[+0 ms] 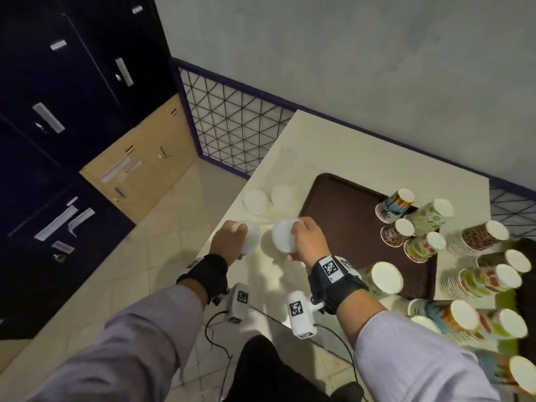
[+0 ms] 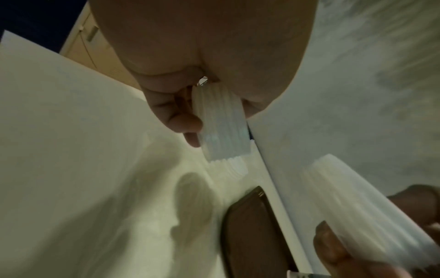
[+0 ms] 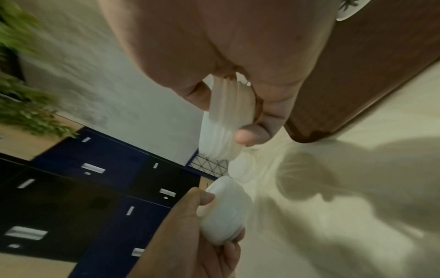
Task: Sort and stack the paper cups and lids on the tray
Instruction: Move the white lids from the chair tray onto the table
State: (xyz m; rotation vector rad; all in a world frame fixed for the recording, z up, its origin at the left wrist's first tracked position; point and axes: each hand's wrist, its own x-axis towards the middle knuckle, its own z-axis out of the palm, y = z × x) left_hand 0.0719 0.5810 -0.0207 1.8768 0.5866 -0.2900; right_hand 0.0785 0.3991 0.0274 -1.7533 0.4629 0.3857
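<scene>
My left hand (image 1: 232, 242) grips a stack of white plastic lids (image 1: 251, 237) above the pale table's left edge; the left wrist view shows the same stack (image 2: 221, 129) edge-on between thumb and fingers. A second white lid stack (image 1: 282, 236) sits in the grip of my right hand (image 1: 304, 242), seen edge-on in the right wrist view (image 3: 226, 120). The two stacks are held side by side, a little apart. The brown tray (image 1: 345, 224) lies to the right, with several patterned paper cups (image 1: 412, 224) lying on its far right part.
More white lids (image 1: 255, 201) rest on the table behind my hands. Stacks of patterned cups (image 1: 475, 236) lie right of the tray, and one cup (image 1: 387, 277) sits at its near edge. The table (image 1: 348, 146) drops off at left to the tiled floor; dark lockers stand far left.
</scene>
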